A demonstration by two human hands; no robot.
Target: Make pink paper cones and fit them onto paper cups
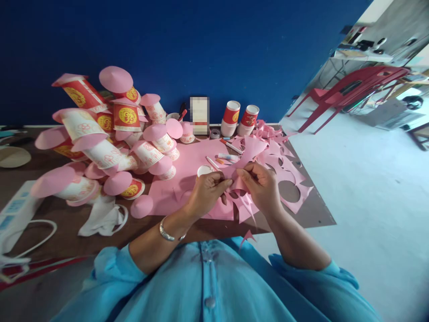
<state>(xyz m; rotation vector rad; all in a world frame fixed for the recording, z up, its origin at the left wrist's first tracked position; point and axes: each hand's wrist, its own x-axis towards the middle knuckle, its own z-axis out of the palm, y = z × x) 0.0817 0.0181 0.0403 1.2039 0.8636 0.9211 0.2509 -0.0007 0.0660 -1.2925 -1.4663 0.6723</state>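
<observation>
My left hand (210,190) and my right hand (259,185) both pinch a piece of pink paper (253,150), held up between them above the table. Each hand is closed, thumb against fingers. Beneath lies a large sheet of pink paper (194,161) with a white cup (204,170) on it, partly behind my left hand. Beyond my hands are a white pen (212,163) and a tube (228,157). Pink paper scraps with round holes (291,191) spread to the right of my right hand.
Paper cups with pink cone tops (100,150) are heaped at the left. Two cup stacks (231,118) stand by the blue wall (187,53), near a tape roll (215,133). A loose pink cone (141,206), a white bag (102,217) and a red chair (351,89) are also there.
</observation>
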